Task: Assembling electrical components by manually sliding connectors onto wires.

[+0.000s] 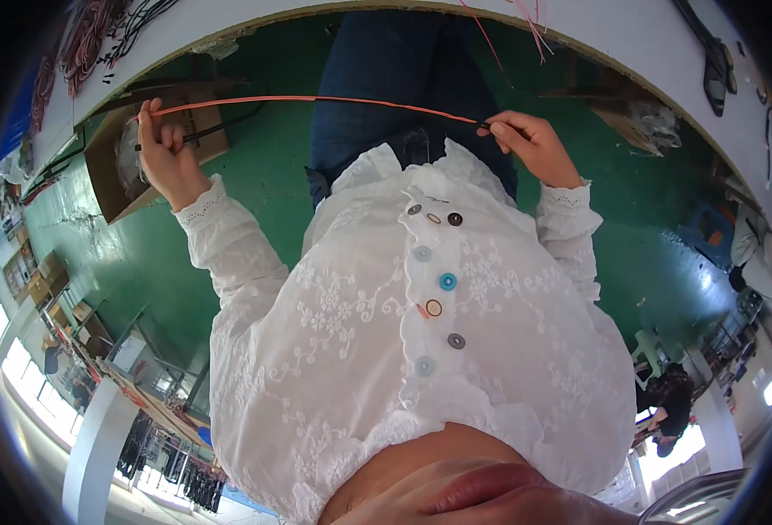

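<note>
A long orange-red wire stretches in a shallow arc between my two hands, in front of my lap. My left hand pinches its left end between thumb and fingertips, the other fingers curled. A thin black rod-like piece shows beside those curled fingers; I cannot tell whether they hold it. On the right, my right hand closes thumb and forefinger on the wire's other end, where a short black piece sits. Part of the wire's middle looks dark against my jeans.
Ahead curves the edge of a white table. Bundled red and black wires lie at its left, loose pink wires hang over its edge, and a black tool lies right. Cardboard boxes stand on the green floor below.
</note>
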A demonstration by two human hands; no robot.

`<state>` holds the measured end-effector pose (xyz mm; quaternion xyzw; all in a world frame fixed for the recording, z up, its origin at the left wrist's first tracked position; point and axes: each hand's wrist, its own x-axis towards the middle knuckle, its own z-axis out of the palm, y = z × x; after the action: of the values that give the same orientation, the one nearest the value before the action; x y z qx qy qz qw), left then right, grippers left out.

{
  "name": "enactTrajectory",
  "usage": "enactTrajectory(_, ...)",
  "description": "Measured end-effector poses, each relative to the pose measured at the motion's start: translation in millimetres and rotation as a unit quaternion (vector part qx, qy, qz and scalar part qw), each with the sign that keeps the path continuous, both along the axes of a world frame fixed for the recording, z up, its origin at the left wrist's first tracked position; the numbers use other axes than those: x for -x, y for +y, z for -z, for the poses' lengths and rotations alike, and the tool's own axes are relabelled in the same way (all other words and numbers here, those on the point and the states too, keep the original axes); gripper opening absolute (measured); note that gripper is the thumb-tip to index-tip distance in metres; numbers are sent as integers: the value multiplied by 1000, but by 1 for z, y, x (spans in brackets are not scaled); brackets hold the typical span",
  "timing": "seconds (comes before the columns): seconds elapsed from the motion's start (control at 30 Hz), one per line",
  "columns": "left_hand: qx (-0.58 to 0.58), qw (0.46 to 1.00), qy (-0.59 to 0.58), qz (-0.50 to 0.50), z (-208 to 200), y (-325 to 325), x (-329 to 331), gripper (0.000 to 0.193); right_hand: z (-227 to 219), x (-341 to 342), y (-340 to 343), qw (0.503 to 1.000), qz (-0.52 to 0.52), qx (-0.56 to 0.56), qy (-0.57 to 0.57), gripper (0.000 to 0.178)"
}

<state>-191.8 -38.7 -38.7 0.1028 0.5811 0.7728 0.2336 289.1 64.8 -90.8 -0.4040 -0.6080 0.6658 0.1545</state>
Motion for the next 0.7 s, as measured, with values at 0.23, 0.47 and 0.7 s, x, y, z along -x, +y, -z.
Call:
enactTrajectory(0.23,-10,999,43,-7,-17,-5,30,25,12,16,3,999,-24,5,29,22)
enactTrajectory(0.47,-36,998,48,-18,-38,-23,74,22,-3,39,16,998,-58,1,28,25)
enactTrajectory(0.7,-21,993,92,-71,-75,-40,116,21,-16,68,36,976,-120,117,137,32)
